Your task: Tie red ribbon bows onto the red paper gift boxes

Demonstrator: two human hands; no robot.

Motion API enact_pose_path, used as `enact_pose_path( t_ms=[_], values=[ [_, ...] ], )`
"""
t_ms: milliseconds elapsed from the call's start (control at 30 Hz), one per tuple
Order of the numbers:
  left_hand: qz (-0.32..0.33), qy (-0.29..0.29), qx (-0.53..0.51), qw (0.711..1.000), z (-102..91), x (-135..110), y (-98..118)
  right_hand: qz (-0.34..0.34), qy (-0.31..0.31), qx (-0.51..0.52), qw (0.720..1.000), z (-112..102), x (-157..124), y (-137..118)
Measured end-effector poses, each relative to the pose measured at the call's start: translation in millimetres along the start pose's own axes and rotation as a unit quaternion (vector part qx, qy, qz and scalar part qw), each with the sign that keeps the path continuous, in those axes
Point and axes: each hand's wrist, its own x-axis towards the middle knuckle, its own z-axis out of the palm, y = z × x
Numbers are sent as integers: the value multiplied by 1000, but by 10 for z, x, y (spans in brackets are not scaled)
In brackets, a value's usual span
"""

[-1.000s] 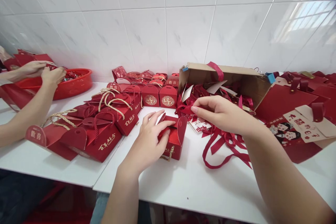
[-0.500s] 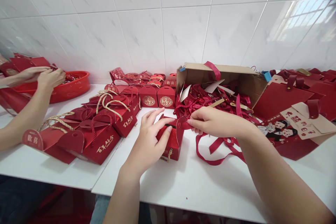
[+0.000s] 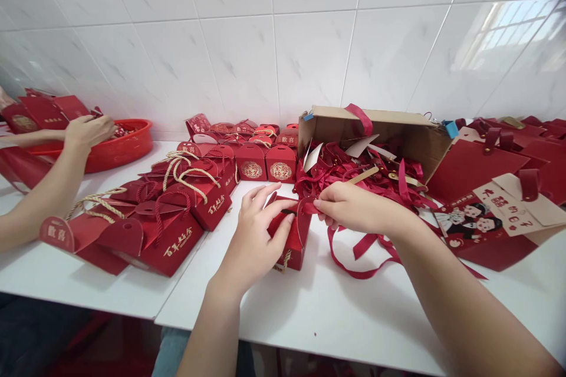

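Note:
A small red gift box [image 3: 297,232] stands on the white table in front of me, a bit of twisted gold cord at its lower front edge. My left hand [image 3: 256,230] grips it from the left, thumb and fingers over its top. My right hand [image 3: 349,205] is at the box's right side, pinching a dark red ribbon [image 3: 313,207] close to the hole in the rounded flap. Whether the ribbon passes through that hole is hard to see. More ribbon [image 3: 354,274] curls on the table below my right hand.
A cardboard carton [image 3: 375,118] on its side spills red ribbons. Red boxes with cord handles [image 3: 177,241] stand at left, smaller boxes [image 3: 280,162] by the wall. Red bags [image 3: 477,156] lean at right. At far left, a co-worker's hand [image 3: 91,129] is over a red basin [image 3: 141,141].
My right hand has shifted slightly at the flap, still pinching the ribbon. A ribbon end now shows beyond my right forearm. The co-worker's hands have moved over the basin.

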Motion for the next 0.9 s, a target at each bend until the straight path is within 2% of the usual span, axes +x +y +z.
enact_pose_path(
  t_ms=[167,367,700,833,900],
  values=[
    [8,9,6,1000,22,14,2,-14,-25,-5,1000,90,20,-12],
    [4,7,9,1000,40,9,-4,6,-9,-2,1000,77,4,-3],
    [1,31,-1,1000,80,10,-24,8,-26,-5,1000,118,1,-92],
    [9,63,-7,998,70,10,-32,5,-21,-40,999,127,-15,-103],
    [15,94,-7,995,66,13,-30,3,19,-72,997,106,-19,-94]
  ],
)
